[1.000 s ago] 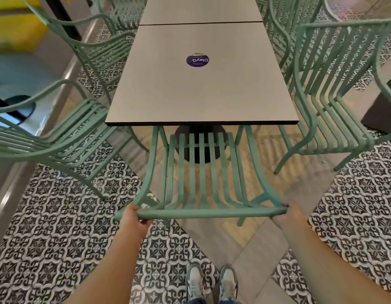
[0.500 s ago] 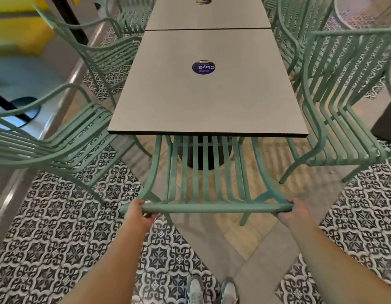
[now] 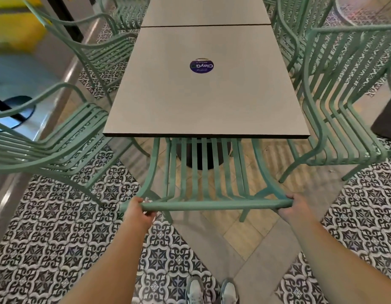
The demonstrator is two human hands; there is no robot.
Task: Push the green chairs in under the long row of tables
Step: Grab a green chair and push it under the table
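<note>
A green slatted metal chair stands at the near end of the long grey table. Its seat is hidden under the tabletop; the backrest leans toward me. My left hand grips the left end of the chair's top rail. My right hand grips the right end of the same rail. The table's black pedestal base shows through the slats.
A green chair stands pulled out at the near left and another at the near right. More green chairs line both sides farther back. A second table joins behind. My shoes stand on patterned tiles.
The chair has slid forward, with more of its seat now under the tabletop. Both hands stayed on the top rail and moved forward with it.
</note>
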